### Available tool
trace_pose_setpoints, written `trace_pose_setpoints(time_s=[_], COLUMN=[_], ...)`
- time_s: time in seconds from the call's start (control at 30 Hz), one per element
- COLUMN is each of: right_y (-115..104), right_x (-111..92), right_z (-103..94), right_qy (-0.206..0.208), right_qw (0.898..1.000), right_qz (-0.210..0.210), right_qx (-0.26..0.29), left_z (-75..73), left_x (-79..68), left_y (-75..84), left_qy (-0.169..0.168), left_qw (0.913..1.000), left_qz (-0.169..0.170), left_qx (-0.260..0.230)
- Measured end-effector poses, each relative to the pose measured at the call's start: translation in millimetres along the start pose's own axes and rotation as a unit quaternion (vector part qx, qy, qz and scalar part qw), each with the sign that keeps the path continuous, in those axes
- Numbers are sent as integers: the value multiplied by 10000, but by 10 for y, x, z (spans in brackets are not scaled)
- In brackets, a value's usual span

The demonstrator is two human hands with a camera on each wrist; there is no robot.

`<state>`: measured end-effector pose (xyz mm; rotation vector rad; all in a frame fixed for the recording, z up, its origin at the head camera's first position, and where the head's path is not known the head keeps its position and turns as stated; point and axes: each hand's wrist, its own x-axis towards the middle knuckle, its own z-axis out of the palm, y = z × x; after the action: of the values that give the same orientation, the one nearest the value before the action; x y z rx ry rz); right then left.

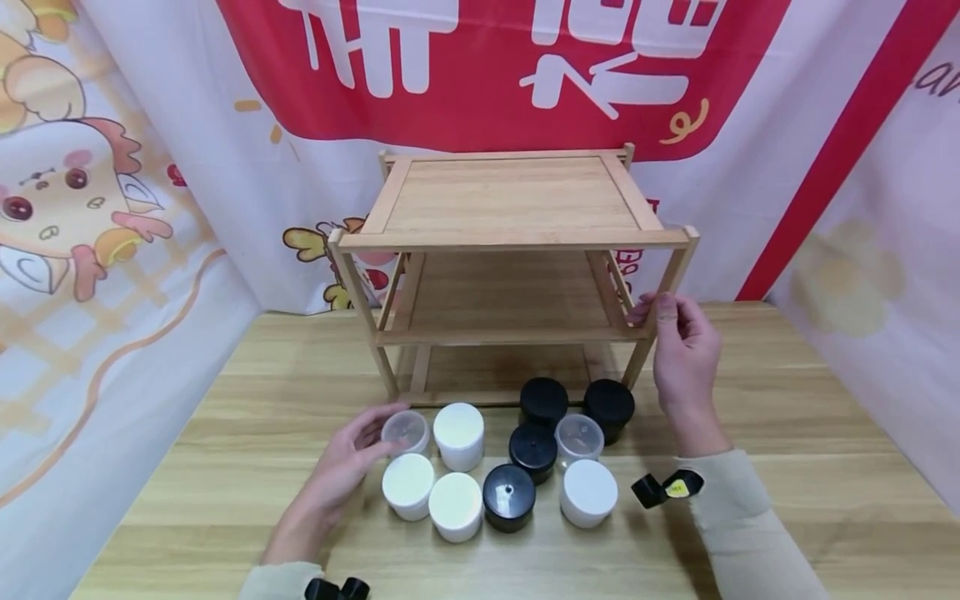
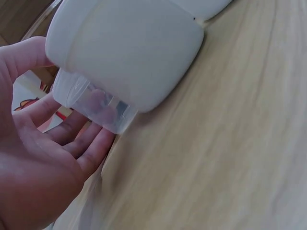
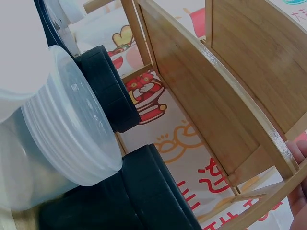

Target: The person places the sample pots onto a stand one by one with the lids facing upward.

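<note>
In the head view my left hand (image 1: 348, 454) holds a clear plastic jar (image 1: 406, 432) at the left of a group of jars, thumb on the near side and fingers behind. The left wrist view shows its fingers (image 2: 98, 146) against the clear jar (image 2: 98, 103), partly hidden by a white jar (image 2: 129, 52). My right hand (image 1: 686, 354) grips the right front post (image 1: 672, 279) of a three-tier wooden shelf (image 1: 517, 196), at middle-board height. Only its fingertips (image 3: 298, 152) show at the right edge of the right wrist view.
White jars (image 1: 459, 435) with lids stand at the left and front. Black jars (image 1: 509, 496) and a second clear jar (image 1: 579, 439) stand at the right, close before the shelf's bottom board (image 1: 502, 371). Printed cloth (image 1: 202, 167) hangs behind and beside the wooden table (image 1: 187, 500).
</note>
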<state>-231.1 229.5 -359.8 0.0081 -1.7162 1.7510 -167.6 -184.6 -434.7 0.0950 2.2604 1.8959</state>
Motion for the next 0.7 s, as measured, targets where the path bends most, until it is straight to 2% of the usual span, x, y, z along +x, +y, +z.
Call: trace_pose_setpoints(time_s=[0.3,0.5,0.7], right_y=[-5,-2,8], right_x=[-12,-25,-36], right_z=[-2,-13,-6], right_qy=[-17,-38,-75], right_qw=[9999,9998,9998], right_qz=[66,109,97], right_qx=[-85,-170,-153], left_z=[-74,-113,-189], left_x=[-3,-6,-35], left_y=[-38,-50,-114], left_qy=[73,157,-191], left_qw=[9999,9998,9993], left_qz=[-144,-110,209], left_qx=[-41,44,-237])
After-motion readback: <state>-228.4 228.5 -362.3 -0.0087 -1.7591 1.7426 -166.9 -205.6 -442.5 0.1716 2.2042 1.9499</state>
